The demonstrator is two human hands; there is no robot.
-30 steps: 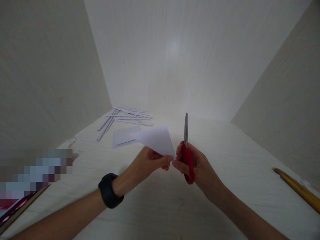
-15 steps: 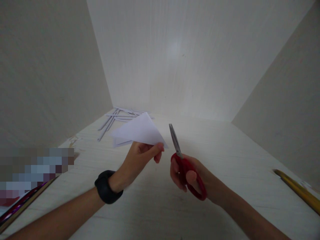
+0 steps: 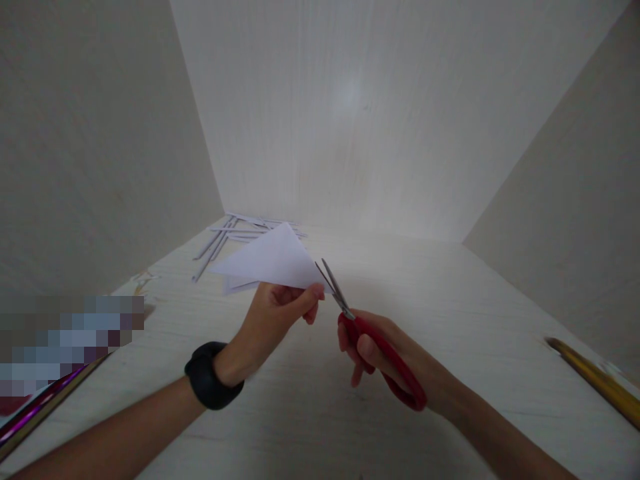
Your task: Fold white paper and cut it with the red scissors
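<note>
A folded white sheet of paper (image 3: 277, 257), triangular in outline, is pinched at its right corner by my left hand (image 3: 290, 305). A black band (image 3: 214, 375) circles that wrist. Red-handled scissors (image 3: 395, 363) sit in my right hand (image 3: 385, 340), with thumb and fingers through the loops. Their metal blades are slightly parted and point up and left at the paper's right corner, beside my left fingertips. Whether the blades touch the paper I cannot tell.
Several thin white paper sticks (image 3: 220, 243) lie in a loose pile at the back left, partly behind the paper. Pale walls (image 3: 330, 120) enclose the white tabletop (image 3: 450, 300). A yellow-brown rod (image 3: 595, 377) lies along the right edge. Items at the left are pixelated.
My right hand has moved the scissors left and tilted them toward the paper's corner, and their blades have parted. My left hand and the paper have shifted slightly left.
</note>
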